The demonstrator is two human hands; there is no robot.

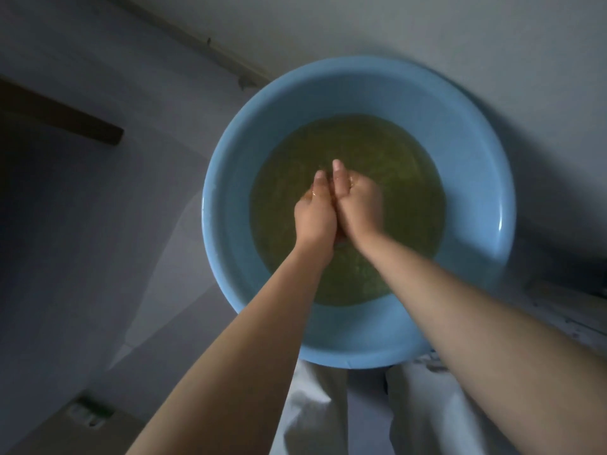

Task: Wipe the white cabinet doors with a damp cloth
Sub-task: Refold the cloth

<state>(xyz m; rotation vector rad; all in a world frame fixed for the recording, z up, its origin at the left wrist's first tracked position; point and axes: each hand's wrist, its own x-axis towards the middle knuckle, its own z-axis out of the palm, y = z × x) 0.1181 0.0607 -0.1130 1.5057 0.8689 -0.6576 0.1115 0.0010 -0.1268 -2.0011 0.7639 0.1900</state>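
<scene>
Grey floor (98, 224), blue basin (230, 178), left hand (313, 218), right hand (359, 205) pressed together

round light-blue plastic basin (230, 178), murky yellow-green water (404, 178) inside. pale grey-white wall (427, 34). dark brown wooden beam (59, 116).

- Floor (138, 224): pale grey, dim light, bare stretch to the left of the basin.
- Blue basin (230, 165): round, plastic, sits directly on the floor; holds murky yellow-green water (404, 244).
- Dark wooden bar (65, 116): far left, whether it rests on the floor cannot be told.
- Small green-and-white object (92, 412): lower left, too blurred to identify.
</scene>
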